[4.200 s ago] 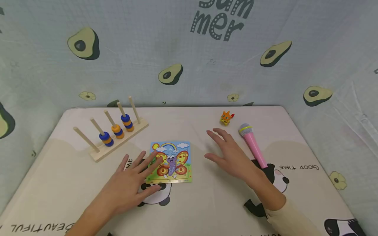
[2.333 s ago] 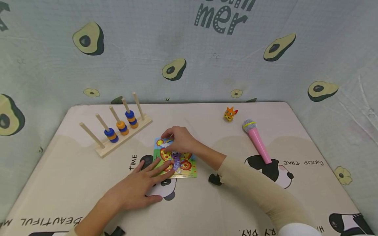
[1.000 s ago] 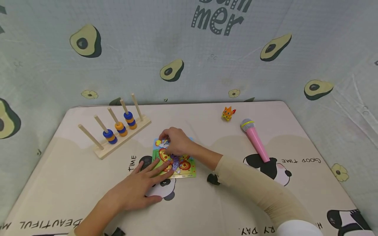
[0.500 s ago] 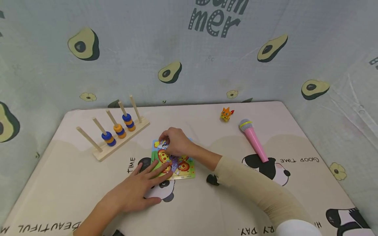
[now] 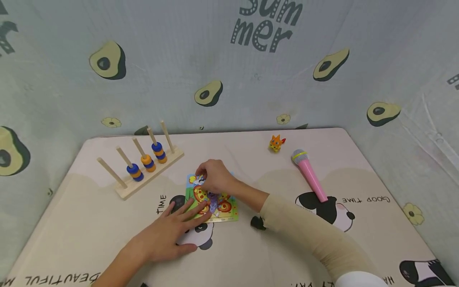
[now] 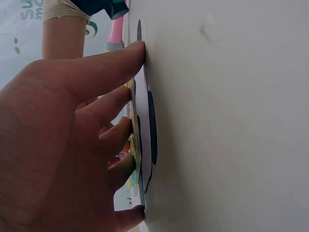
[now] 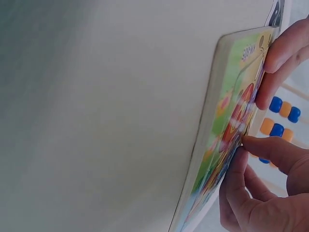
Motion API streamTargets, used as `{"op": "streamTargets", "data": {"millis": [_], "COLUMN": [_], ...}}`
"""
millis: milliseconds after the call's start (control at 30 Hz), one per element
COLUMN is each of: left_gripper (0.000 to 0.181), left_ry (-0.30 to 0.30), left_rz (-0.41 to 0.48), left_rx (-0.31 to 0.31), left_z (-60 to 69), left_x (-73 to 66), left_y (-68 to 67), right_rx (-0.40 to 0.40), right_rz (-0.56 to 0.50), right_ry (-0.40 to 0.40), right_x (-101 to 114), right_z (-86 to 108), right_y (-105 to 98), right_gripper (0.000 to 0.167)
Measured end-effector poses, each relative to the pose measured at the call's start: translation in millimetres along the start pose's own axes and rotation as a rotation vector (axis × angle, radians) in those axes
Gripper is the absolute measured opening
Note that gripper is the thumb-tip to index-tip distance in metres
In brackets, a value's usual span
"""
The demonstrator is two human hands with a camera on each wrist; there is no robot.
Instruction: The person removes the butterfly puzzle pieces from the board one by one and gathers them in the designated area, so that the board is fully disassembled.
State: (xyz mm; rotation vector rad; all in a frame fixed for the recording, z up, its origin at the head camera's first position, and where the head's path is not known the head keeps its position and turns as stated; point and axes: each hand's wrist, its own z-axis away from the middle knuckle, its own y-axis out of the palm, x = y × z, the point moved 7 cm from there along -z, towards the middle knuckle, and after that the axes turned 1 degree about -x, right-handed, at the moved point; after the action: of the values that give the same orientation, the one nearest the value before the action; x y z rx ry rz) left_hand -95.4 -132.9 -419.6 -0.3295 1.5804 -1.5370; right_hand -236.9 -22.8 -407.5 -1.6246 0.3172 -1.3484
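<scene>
1. Plainly, the butterfly board (image 5: 215, 205) lies flat on the surface (image 5: 258, 255), under parts of both hands; the other places below are read from its middle in the head view.
2. The left hand (image 5: 161, 237) comes in from eight o'clock with its fingers spread. Some of the fingertips rest on the board's lower left part, between seven and nine o'clock, while the thumb lies off the board, on the surface.
3. The right hand (image 5: 219, 179) arches over the board's twelve o'clock part. Its thumb and index fingertips meet the picture near eleven o'clock, close to the printed sun.
4. Those two tips sit drawn close together against the board's face (the right wrist view shows this best). Whether a piece is caught between them, I cannot tell.
5. The butterfly's lower wings show uncovered below the right hand, from four to six o'clock.
6. A wooden peg stand (image 5: 152, 175) with blue and orange rings stands toward ten o'clock, apart from both hands.
7. Toward two o'clock is a small orange figure (image 5: 275, 143); a pink microphone (image 5: 312, 179) lies between two and three.
</scene>
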Motion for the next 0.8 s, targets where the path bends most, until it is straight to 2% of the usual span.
{"op": "streamTargets", "data": {"millis": [433,667,800], "left_gripper": [0.074,0.074,0.074], "left_ry": [-0.001,-0.029,-0.026], "left_rz": [0.006,0.032,0.028], "left_rx": [0.0,0.032,0.027], "left_z": [-0.8,-2.0,-2.0], "left_x": [1.5,3.3,3.3], "left_y": [1.7,4.1,3.2], "right_rx": [-0.012,-0.015,-0.018], "right_rz": [0.021,-0.025,-0.072], "right_ry": [0.0,-0.019,-0.026], "right_x": [2,-4,-9], "right_z": [1.0,2.6,6.0], "right_y": [-3,-8,-14], "right_gripper": [0.038,0.038,0.038]}}
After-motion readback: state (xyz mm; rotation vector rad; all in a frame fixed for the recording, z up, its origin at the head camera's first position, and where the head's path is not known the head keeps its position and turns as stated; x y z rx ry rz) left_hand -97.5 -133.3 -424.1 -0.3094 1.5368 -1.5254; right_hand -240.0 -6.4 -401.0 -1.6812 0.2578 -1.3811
